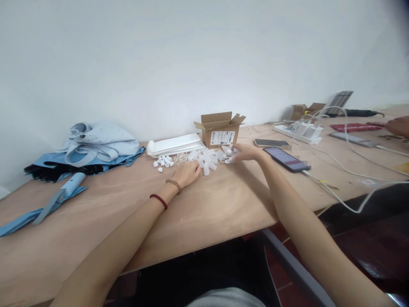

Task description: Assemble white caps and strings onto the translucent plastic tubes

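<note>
Both my arms reach across a wooden table [198, 213] to a scatter of small white plastic caps and tubes [207, 160] in front of a small open cardboard box [220, 130]. My left hand [188, 172], with two bead bracelets on its wrist, rests curled on the table at the near edge of the pile. My right hand [244, 152] is among the white pieces on the right side, fingers closed on a small white piece, slightly blurred. Smaller white caps [163, 162] lie to the left of the pile.
A flat white packet [174, 146] lies behind the pile. A folded light blue umbrella [92, 149] and its sleeve [44, 209] lie at the left. Two phones [286, 159] [271, 143], a power strip [298, 130] with cables and another person's hand [399, 125] are at the right.
</note>
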The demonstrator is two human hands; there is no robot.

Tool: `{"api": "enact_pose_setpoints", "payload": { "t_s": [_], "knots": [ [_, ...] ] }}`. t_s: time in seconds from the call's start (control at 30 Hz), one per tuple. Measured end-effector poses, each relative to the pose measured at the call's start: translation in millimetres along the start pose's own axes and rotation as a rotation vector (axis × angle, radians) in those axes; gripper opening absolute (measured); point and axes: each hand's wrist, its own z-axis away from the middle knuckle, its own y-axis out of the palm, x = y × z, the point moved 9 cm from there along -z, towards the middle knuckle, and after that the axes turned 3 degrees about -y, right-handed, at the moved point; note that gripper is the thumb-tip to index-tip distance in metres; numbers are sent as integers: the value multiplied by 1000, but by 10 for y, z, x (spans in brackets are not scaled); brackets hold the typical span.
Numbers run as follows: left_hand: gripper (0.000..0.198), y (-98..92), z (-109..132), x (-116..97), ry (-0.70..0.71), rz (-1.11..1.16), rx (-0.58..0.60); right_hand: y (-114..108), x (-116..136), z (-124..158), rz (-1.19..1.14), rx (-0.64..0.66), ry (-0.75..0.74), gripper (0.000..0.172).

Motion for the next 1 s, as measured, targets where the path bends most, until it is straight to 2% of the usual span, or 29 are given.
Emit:
{"api": "enact_pose_setpoints", "payload": {
  "t_s": [0.23, 0.37, 0.47, 0.57, 0.63, 0.73, 0.87, 1.0],
  "knots": [
    [29, -31, 15, -16, -12, -2, 6, 243, 134, -57, 159, 89, -22, 45],
    [30, -62, 45, 8, -43, 18, 7, 227, 186, -60, 154, 80, -59, 32],
    [28, -159, -14, 59, -148, 46, -67, 118, 78, -56, -10, 0, -64, 21],
    [29, -272, -246, -40, -197, 120, -136, 9, -178, -40, -367, -135, 23, 21],
    [29, -294, -510, -304, -63, 193, -105, 1, -318, -26, -631, -210, 71, 23],
    [24, -264, -905, -661, 87, 240, -26, 21, -378, -18, -908, -283, 61, 23],
    [21, -47, -1283, -880, 101, 252, 130, 41, -385, -27, -1044, -302, 63, 23],
    [14, 176, -1480, -955, 47, 241, 255, 12, -412, -36, -1104, -319, 76, 23]
  ]
}}
